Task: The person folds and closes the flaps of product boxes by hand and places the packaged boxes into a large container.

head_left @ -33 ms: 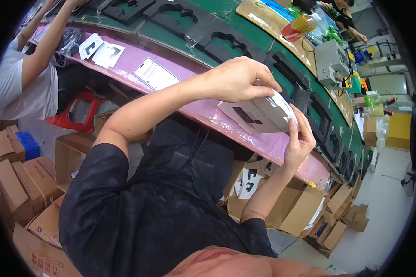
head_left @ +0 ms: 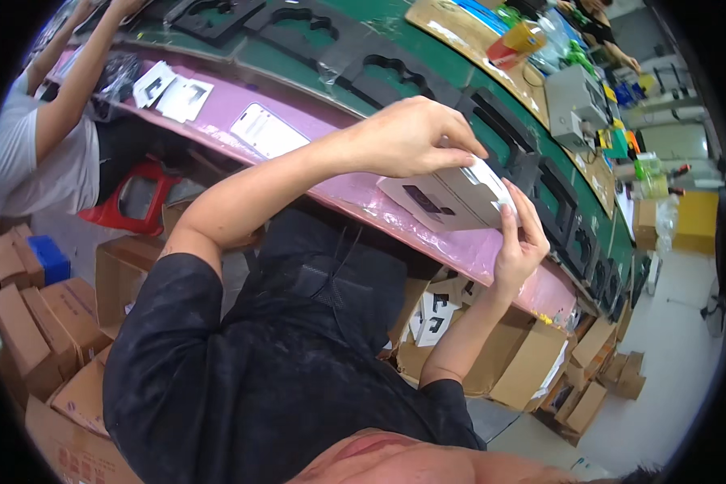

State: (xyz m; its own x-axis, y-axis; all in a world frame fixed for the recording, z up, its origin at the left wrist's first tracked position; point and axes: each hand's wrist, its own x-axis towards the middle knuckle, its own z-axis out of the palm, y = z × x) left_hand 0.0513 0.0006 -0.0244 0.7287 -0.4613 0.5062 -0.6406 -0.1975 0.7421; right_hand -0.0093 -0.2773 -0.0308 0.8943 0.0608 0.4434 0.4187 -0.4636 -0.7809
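Observation:
I hold a small white box (head_left: 448, 202) with a dark picture on its side, up over the pink bench edge (head_left: 355, 194). My left hand (head_left: 399, 137) comes over from the left and pinches the box's top edge with its fingertips. My right hand (head_left: 520, 242) supports the box's right end from below, thumb and fingers pressed on the end flap. Both forearms are bare and I wear a black shirt.
Beyond the pink bench runs a green belt (head_left: 298, 60) carrying black foam trays (head_left: 504, 133). White printed cards (head_left: 173, 93) lie on the bench at the left, where another person (head_left: 32, 153) in a white shirt works. A red stool (head_left: 137, 198) and cardboard boxes (head_left: 24, 323) stand below.

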